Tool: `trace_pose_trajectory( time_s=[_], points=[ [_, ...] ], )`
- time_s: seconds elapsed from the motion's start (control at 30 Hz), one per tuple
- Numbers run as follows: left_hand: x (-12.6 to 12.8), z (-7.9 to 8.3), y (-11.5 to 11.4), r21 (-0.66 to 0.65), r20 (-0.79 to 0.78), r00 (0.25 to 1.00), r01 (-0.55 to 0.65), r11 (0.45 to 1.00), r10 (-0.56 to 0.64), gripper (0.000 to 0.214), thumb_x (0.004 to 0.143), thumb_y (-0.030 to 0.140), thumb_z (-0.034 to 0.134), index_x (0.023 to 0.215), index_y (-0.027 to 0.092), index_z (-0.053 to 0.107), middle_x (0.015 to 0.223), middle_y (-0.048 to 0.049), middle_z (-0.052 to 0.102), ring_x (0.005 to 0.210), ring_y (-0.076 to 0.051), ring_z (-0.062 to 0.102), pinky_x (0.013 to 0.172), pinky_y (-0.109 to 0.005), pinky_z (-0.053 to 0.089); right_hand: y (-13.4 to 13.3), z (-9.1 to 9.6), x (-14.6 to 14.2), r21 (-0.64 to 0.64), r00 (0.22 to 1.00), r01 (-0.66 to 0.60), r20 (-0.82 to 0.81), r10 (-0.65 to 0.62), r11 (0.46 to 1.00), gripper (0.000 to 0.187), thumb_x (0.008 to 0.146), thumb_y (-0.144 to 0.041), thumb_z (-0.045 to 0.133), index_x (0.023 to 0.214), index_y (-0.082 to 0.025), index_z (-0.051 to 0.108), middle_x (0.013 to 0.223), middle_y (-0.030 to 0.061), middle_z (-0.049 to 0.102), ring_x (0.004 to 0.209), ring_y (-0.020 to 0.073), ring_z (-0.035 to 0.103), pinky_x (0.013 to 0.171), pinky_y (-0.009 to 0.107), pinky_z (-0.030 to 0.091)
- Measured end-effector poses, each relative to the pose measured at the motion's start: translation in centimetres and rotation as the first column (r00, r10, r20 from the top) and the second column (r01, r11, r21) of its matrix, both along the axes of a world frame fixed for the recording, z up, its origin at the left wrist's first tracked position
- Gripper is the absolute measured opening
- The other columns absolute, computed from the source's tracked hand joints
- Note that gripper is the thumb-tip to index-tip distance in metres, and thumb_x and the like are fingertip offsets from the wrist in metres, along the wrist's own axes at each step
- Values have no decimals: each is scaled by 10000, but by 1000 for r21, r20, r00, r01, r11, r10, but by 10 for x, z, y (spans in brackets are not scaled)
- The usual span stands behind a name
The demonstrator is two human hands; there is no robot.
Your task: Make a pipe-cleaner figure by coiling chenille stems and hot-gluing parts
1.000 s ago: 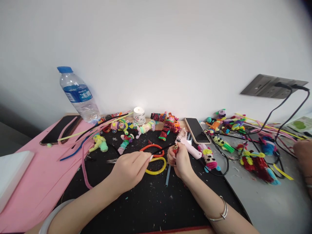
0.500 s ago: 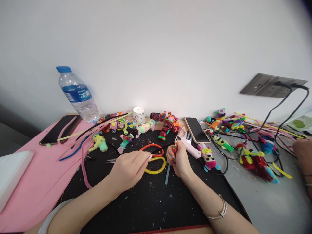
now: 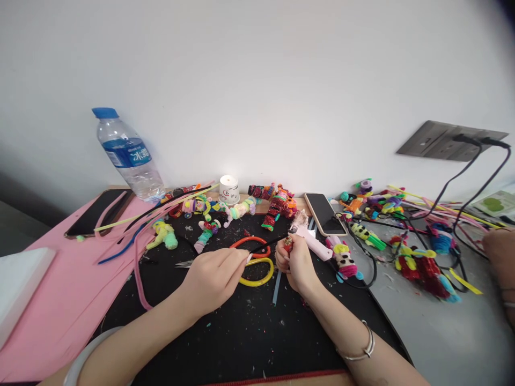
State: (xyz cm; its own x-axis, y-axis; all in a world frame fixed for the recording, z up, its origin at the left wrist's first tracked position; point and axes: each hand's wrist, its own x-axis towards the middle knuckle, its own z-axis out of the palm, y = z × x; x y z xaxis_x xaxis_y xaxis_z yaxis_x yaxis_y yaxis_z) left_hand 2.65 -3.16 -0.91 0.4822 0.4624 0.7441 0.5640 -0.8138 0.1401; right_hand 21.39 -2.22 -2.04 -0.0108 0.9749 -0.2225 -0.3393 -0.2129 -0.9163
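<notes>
My left hand (image 3: pixel 217 273) is closed on one end of a black pipe cleaner (image 3: pixel 263 246), which slants up to the right. Its far end reaches the top of a red lighter (image 3: pixel 288 244), upright in the fist of my right hand (image 3: pixel 298 262). I cannot make out a flame. Scissors with red and yellow handles (image 3: pixel 257 272) lie beneath my hands on the black mat (image 3: pixel 241 338). A pale pink glue gun (image 3: pixel 314 242) lies just behind my right hand, with a bluish glue stick (image 3: pixel 277 288) nearby.
Small pipe-cleaner dolls (image 3: pixel 277 206) line the back of the mat, near a paper cup (image 3: pixel 229 190) and a phone (image 3: pixel 325 214). A water bottle (image 3: pixel 129 155) leans on the wall at left. Black cables (image 3: pixel 462 193) run from the socket (image 3: pixel 450 140). Another person's hand (image 3: pixel 499 249) is at far right.
My right thumb has shifted slightly down at the lighter's top. The pipe cleaner stays almost where it was; both hands hold nearly the same position.
</notes>
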Motion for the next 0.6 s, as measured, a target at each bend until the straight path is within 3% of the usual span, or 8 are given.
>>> trace_pose_trajectory(
  time_s=[0.3, 0.6],
  points=[
    [0, 0, 1, 2, -4, 1000, -5, 1000, 5, 74, 878, 111, 511, 889, 134, 580, 744, -39, 691, 653, -146, 653, 602, -246, 498, 1, 0, -1, -7, 1000, 0, -22, 0, 1000, 519, 834, -510, 308, 404, -221, 296, 346, -86, 176, 321, 54, 79, 351, 225, 38],
    [1, 3, 0, -3, -13, 1000, -8, 1000, 8, 111, 893, 124, 478, 877, 142, 586, 718, -33, 685, 627, -134, 646, 589, -237, 499, 0, -1, -1, 5, 1000, 0, 15, -1, 1000, 439, 834, -369, 296, 422, -219, 310, 353, -76, 199, 321, 59, 96, 355, 232, 50]
  ],
)
